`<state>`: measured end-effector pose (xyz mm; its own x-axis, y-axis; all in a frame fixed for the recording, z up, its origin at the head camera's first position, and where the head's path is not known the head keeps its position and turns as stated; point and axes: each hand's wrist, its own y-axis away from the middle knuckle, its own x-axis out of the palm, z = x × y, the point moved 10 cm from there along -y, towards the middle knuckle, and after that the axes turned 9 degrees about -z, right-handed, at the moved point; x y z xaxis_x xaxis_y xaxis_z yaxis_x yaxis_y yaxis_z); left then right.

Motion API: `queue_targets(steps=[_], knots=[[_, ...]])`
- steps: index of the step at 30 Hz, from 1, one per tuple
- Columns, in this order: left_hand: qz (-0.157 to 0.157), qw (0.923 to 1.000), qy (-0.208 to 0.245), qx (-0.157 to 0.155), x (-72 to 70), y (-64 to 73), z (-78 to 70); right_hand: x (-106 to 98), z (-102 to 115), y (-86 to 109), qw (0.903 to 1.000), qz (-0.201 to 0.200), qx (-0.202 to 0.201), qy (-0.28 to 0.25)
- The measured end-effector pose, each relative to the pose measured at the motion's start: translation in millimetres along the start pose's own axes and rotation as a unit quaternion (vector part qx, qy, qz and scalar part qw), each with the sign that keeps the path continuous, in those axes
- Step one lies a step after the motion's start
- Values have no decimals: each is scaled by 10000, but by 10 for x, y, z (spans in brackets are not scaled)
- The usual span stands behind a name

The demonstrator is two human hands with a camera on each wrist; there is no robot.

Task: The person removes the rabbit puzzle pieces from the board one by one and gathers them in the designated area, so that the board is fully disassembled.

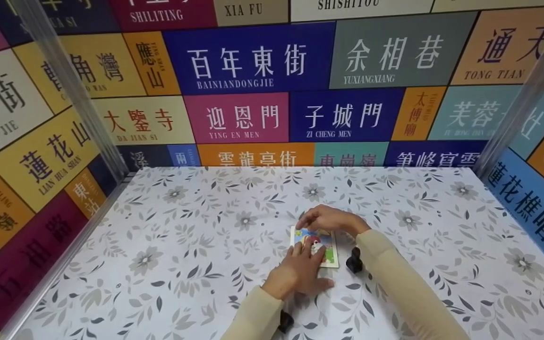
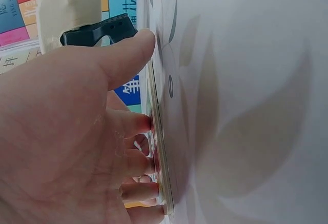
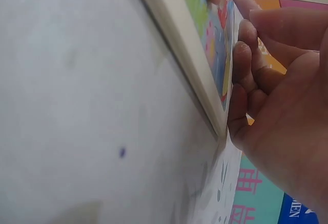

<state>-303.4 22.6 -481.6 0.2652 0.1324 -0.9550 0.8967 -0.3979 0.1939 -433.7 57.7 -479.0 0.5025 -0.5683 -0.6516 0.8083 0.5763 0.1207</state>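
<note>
A small, thick picture board [image 1: 329, 255] with a cream border lies flat on the table, showing bright green, blue and red artwork. My left hand [image 1: 300, 269] rests its spread fingertips on the picture's near part, its thumb extended beside the near edge. In the left wrist view, those fingers [image 2: 138, 163] press down on the board [image 2: 163, 157], which appears edge-on. My right hand [image 1: 331, 219] arches over the board's far edge, fingertips at the far left corner. In the right wrist view, its fingers [image 3: 242, 62] bend loosely beside the picture. My left hand covers part of the artwork.
A white cloth with grey flowers and leaves covers the table [image 1: 173, 283]. Black wrist devices [image 1: 354, 260] sit by both sleeves. Transparent corner posts [image 1: 85, 94] stand at the back, before a wall [image 1: 248, 61] of coloured signs.
</note>
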Motion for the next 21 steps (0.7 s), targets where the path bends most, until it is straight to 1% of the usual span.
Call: queue_targets(steps=[3,7,11,17,21], knots=[[-76,9999,-68,28,-17,9,-10,12,-11,4,9999,74,11,-147],[-195,9997,-130,50,-41,17,-21,7,-16,11,9995,74,39,-309],[-235,9996,-123,-4,-44,22,-13,-1,-19,5,9993,12,28,-367],[-270,9995,-187,22,-38,17,-12,0,-78,-8,9985,9,195,-504],[-305,9993,-231,26,-41,1,-14,-5,-90,-17,9987,9,179,-477]])
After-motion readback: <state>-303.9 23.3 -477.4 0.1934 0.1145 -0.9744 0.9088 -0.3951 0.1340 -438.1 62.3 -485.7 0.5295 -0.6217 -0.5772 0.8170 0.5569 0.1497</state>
